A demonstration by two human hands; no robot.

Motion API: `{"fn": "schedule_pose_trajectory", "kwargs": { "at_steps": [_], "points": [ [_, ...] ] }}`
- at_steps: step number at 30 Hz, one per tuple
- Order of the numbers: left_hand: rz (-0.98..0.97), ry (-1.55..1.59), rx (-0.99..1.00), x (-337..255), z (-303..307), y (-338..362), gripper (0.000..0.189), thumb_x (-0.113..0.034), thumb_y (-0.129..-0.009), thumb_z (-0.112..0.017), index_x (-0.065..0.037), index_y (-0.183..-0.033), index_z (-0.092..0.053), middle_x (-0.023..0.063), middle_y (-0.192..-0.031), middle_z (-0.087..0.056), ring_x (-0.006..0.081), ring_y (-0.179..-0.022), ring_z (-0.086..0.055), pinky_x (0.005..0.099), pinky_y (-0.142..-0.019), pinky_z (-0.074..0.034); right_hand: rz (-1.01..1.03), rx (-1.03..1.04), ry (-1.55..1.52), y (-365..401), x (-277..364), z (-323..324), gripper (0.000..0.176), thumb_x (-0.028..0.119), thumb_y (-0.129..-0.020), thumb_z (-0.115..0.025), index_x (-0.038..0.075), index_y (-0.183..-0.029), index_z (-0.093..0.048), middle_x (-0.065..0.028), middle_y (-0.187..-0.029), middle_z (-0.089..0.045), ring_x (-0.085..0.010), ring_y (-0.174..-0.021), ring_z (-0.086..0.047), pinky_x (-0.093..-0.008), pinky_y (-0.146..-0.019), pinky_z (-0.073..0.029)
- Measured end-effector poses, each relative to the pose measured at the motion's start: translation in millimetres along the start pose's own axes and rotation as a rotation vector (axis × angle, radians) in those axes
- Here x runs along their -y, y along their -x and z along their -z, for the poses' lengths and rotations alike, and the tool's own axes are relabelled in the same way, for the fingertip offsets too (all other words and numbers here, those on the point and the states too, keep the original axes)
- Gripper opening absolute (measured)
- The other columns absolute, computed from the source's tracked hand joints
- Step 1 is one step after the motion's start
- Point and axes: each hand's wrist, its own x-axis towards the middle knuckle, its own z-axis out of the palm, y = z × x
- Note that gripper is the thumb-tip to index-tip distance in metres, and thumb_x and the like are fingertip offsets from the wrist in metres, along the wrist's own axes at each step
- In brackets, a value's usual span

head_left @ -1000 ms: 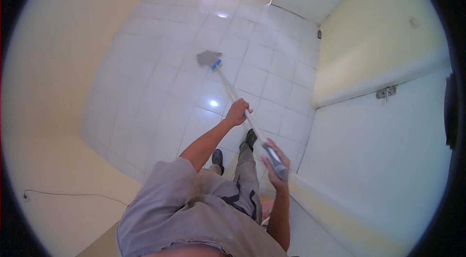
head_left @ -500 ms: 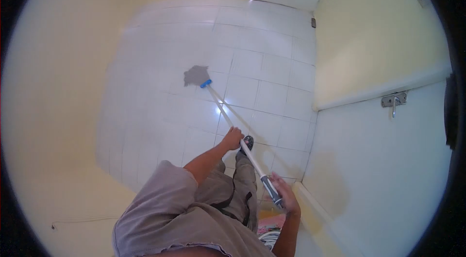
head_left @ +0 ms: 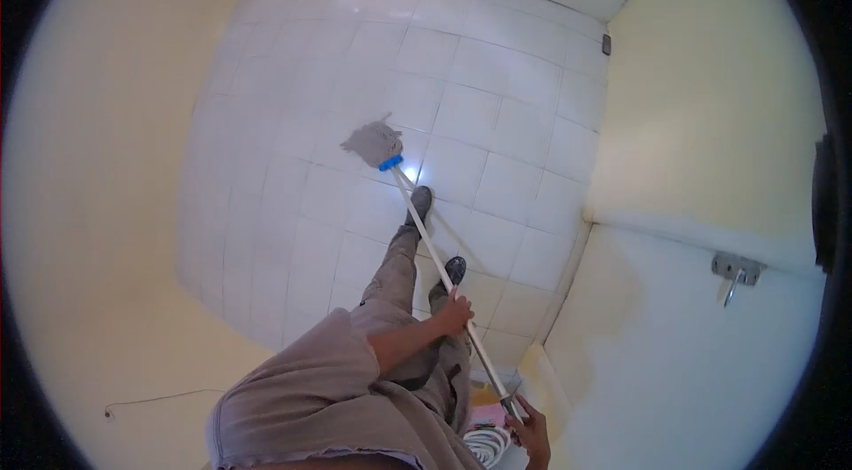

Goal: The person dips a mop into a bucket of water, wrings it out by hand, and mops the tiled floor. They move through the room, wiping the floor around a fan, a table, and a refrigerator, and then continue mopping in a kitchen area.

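A mop (head_left: 428, 236) slants across the view, its white pole running from the lower right up to a blue clamp (head_left: 390, 163). Its grey string head (head_left: 373, 142) lies spread on the white tiled floor (head_left: 497, 150). My left hand (head_left: 455, 312) is wrapped round the middle of the pole. At the pole's grey grip, close to my body, my right hand (head_left: 531, 431) holds the upper end; the hand partly hides that end.
A white door with a metal handle (head_left: 737, 268) is on the right. A coiled white hose or cable (head_left: 488, 447) lies beside my legs at the bottom. A small dark object (head_left: 606, 45) sits by the far right wall. A thin cord (head_left: 160, 400) runs along the left wall.
My left foot has stepped forward. Both hands and the pole have shifted down and right in view, and the mop head has moved slightly right. My right fingers have closed round the grip.
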Motion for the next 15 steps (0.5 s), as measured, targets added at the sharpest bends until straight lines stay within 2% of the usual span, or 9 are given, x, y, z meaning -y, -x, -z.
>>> {"fn": "schedule_pose_trajectory", "kwargs": {
  "at_steps": [3, 5, 6, 7, 8, 10, 11, 13, 15],
  "points": [
    [0.067, 0.189, -0.074, 94.0, 52.7, -23.6, 0.023, -0.018, -0.068, -0.069, -0.013, -0.090, -0.066, 0.0122, -0.099, -0.056, 0.0329, -0.105, -0.052, 0.0675, -0.105, -0.020, 0.144, 0.067, 0.035, -70.4, 60.0, -23.9, 0.055, 0.013, -0.087, -0.068, 0.009, -0.139, -0.050, -0.0019, -0.069, -0.061, -0.0057, -0.045, -0.045, -0.0231, -0.039, -0.035],
    [0.054, 0.152, -0.568, 178.8, 64.7, -39.2, 0.023, -0.020, -0.068, -0.071, -0.011, -0.088, -0.064, 0.0165, -0.098, -0.055, 0.0373, -0.100, -0.053, 0.0628, -0.107, -0.024, 0.313, 0.125, 0.090, -118.5, 109.8, -57.1, 0.055, 0.015, -0.088, -0.067, 0.009, -0.140, -0.049, -0.0012, -0.070, -0.059, -0.0056, -0.046, -0.045, -0.0242, -0.040, -0.036],
    [0.273, 0.533, -0.532, 223.8, 77.2, -48.5, 0.030, -0.025, -0.072, -0.071, -0.008, -0.094, -0.062, 0.0226, -0.116, -0.050, 0.0404, -0.115, -0.046, 0.0607, -0.107, -0.026, 0.454, 0.153, 0.134, -136.1, 152.9, -78.4, 0.054, 0.016, -0.089, -0.066, 0.009, -0.140, -0.048, -0.0007, -0.070, -0.058, -0.0057, -0.047, -0.044, -0.0250, -0.041, -0.037],
    [0.392, 0.261, -0.463, 273.3, 84.4, -49.6, 0.035, -0.027, -0.085, -0.058, -0.004, -0.111, -0.055, 0.0227, -0.131, -0.041, 0.0410, -0.122, -0.044, 0.0580, -0.108, -0.029, 0.350, 0.134, 0.265, -152.5, 205.8, -112.0, 0.054, 0.018, -0.090, -0.065, 0.009, -0.141, -0.047, 0.0001, -0.072, -0.057, -0.0061, -0.051, -0.045, -0.0262, -0.046, -0.040],
    [0.498, -0.011, -0.373, 311.6, 120.1, -46.4, 0.042, -0.029, -0.098, -0.044, 0.000, -0.128, -0.047, 0.0229, -0.147, -0.031, 0.0417, -0.129, -0.041, 0.0553, -0.108, -0.032, 0.409, 0.175, 0.220, -180.4, 240.7, -139.3, 0.054, 0.018, -0.090, -0.065, 0.008, -0.140, -0.048, 0.0004, -0.073, -0.057, -0.0069, -0.054, -0.047, -0.0262, -0.050, -0.043],
    [0.618, -0.035, -0.221, 382.8, 201.4, -35.7, 0.047, -0.023, -0.091, -0.051, -0.001, -0.132, -0.046, 0.0260, -0.149, -0.026, 0.0399, -0.142, -0.022, 0.0520, -0.111, -0.030, 0.827, 0.188, 0.233, -251.2, 297.9, -200.3, 0.049, 0.016, -0.090, -0.062, 0.006, -0.137, -0.050, -0.0031, -0.069, -0.057, -0.0100, -0.058, -0.053, -0.0277, -0.055, -0.046],
    [0.619, -0.003, -0.261, 417.1, 226.3, -32.8, 0.050, -0.019, -0.087, -0.056, -0.003, -0.133, -0.045, 0.0261, -0.151, -0.024, 0.0399, -0.141, -0.024, 0.0526, -0.109, -0.032, 0.731, 0.172, 0.360, -251.5, 355.9, -225.0, 0.048, 0.017, -0.090, -0.061, 0.007, -0.137, -0.051, -0.0054, -0.068, -0.058, -0.0108, -0.059, -0.055, -0.0283, -0.057, -0.047],
    [0.668, 0.177, -0.394, 477.9, 256.9, -37.0, 0.054, -0.018, -0.085, -0.061, -0.005, -0.134, -0.045, 0.0268, -0.152, -0.022, 0.0406, -0.141, -0.024, 0.0515, -0.108, -0.034, 0.875, 0.121, 0.304, -318.5, 401.1, -279.9, 0.047, 0.019, -0.090, -0.061, 0.008, -0.135, -0.052, -0.0087, -0.070, -0.061, -0.0159, -0.060, -0.059, -0.0314, -0.058, -0.048],
    [0.672, -0.004, -0.460, 516.9, 257.4, -47.2, 0.052, -0.022, -0.088, -0.062, -0.004, -0.133, -0.043, 0.0300, -0.148, -0.026, 0.0431, -0.138, -0.028, 0.0505, -0.108, -0.034, 0.996, -0.003, 0.402, -335.1, 432.9, -302.0, 0.047, 0.020, -0.089, -0.061, 0.008, -0.134, -0.053, -0.0154, -0.076, -0.064, -0.0262, -0.067, -0.063, -0.0367, -0.065, -0.050]
  ]
}}
